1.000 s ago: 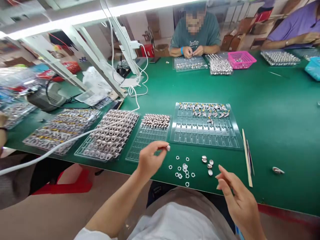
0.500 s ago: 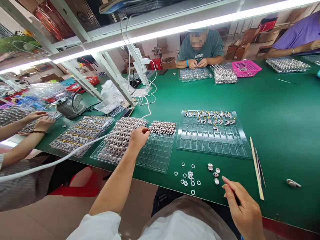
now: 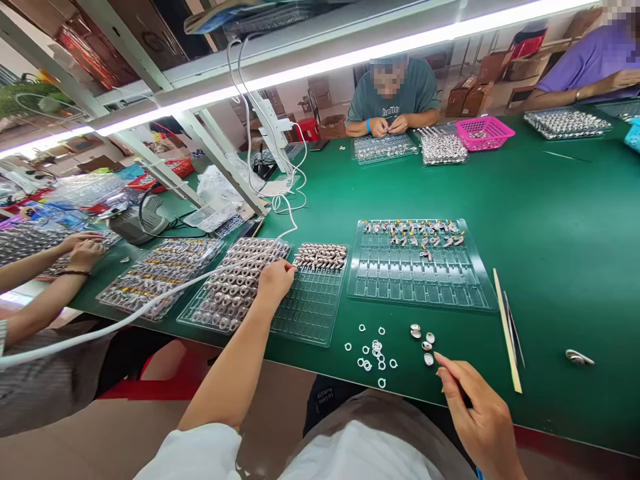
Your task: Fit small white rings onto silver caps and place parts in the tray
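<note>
My left hand reaches over a clear compartment tray. Its fingers are pinched together at the left end of a row of small metal parts at the tray's far side; what they pinch is hidden. My right hand hovers at the table's front edge with its fingers curled around something thin and dark that I cannot make out. Just left of it lie several small shell-shaped parts and a scatter of white rings on the green table.
A larger clear tray has parts along its far row. A tray of coils and a white cable lie to the left. A wooden stick and a loose part lie on the right. Other people's hands work nearby; a pink basket stands far back.
My left hand has moved from the rings near the front edge out to the row of parts in the tray and stays there. My right hand's fingers have curled together.
</note>
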The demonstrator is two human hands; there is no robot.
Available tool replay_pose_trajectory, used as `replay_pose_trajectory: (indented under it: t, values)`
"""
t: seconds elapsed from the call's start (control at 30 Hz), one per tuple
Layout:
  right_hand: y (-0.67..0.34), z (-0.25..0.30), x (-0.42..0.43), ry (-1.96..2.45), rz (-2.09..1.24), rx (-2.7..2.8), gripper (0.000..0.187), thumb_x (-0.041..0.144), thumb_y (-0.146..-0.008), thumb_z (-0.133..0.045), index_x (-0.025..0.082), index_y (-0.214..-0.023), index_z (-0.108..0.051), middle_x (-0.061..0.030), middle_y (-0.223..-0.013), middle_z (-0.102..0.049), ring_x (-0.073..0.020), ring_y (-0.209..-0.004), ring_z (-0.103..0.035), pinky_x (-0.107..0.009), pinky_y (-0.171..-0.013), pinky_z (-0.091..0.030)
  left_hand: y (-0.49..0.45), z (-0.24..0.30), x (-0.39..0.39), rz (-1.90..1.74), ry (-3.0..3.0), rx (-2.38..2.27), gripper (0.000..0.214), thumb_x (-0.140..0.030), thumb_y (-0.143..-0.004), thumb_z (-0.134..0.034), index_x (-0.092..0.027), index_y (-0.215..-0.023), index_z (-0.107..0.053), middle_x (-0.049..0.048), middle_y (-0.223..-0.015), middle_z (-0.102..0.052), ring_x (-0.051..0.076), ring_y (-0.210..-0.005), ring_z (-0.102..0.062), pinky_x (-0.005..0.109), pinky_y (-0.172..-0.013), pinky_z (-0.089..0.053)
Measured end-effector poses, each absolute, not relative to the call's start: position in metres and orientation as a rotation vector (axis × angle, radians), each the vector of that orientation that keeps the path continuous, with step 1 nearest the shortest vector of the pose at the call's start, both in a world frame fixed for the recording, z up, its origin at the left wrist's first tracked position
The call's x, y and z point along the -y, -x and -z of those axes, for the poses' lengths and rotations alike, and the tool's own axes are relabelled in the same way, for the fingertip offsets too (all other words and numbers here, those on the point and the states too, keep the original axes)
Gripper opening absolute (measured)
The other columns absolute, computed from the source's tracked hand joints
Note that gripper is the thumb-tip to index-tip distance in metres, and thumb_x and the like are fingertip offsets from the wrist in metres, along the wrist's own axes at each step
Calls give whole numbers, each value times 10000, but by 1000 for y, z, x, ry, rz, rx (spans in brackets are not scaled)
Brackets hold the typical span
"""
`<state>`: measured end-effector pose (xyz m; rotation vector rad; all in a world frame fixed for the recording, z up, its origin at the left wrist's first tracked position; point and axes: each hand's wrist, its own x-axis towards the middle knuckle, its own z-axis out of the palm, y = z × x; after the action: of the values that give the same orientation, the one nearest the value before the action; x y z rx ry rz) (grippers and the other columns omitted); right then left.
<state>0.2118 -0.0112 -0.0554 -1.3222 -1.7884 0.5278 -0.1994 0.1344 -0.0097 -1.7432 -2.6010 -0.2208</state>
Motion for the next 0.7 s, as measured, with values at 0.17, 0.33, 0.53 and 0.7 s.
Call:
replay_pose_trajectory:
  t: [0.17, 0.33, 0.53, 0.7]
  values:
    - [-210, 54, 11, 1319, -551, 1777, 329, 137, -865, -512, 291, -1145, -589, -83, -920, -647, -214, -756, -653, -347, -635, -549, 196, 6, -130, 218, 1758, 2543, 276, -334, -826, -498, -147, -832, -701, 142, -844, -701, 300, -850, -646, 377, -788, -482]
    - [-205, 46, 10, 1259, -527, 1779, 317, 119, -879, -467, 256, -1133, -598, -74, -852, -644, -213, -729, -649, -345, -615, -548, 161, -3, -117, 424, 1915, 2370, 332, -314, -843, -482, -83, -1010, -653, 197, -1004, -650, 339, -999, -590, 446, -889, -448]
    - [-204, 44, 10, 1277, -525, 1770, 304, 130, -892, -436, 232, -1123, -606, -70, -843, -644, -211, -720, -647, -339, -603, -546, 68, -5, -151, 593, 2455, 2042, 233, -300, -864, -530, -172, -1012, -657, 95, -1031, -667, 241, -1022, -586, 368, -947, -441]
    - [-204, 50, 12, 1273, -512, 1777, 285, 142, -902, -441, 202, -1132, -598, -57, -846, -635, -168, -727, -624, -297, -624, -524, 11, 4, -228, 578, 2552, 2046, 246, -265, -893, -518, -132, -1063, -636, 128, -1109, -635, 262, -1097, -546, 410, -982, -421]
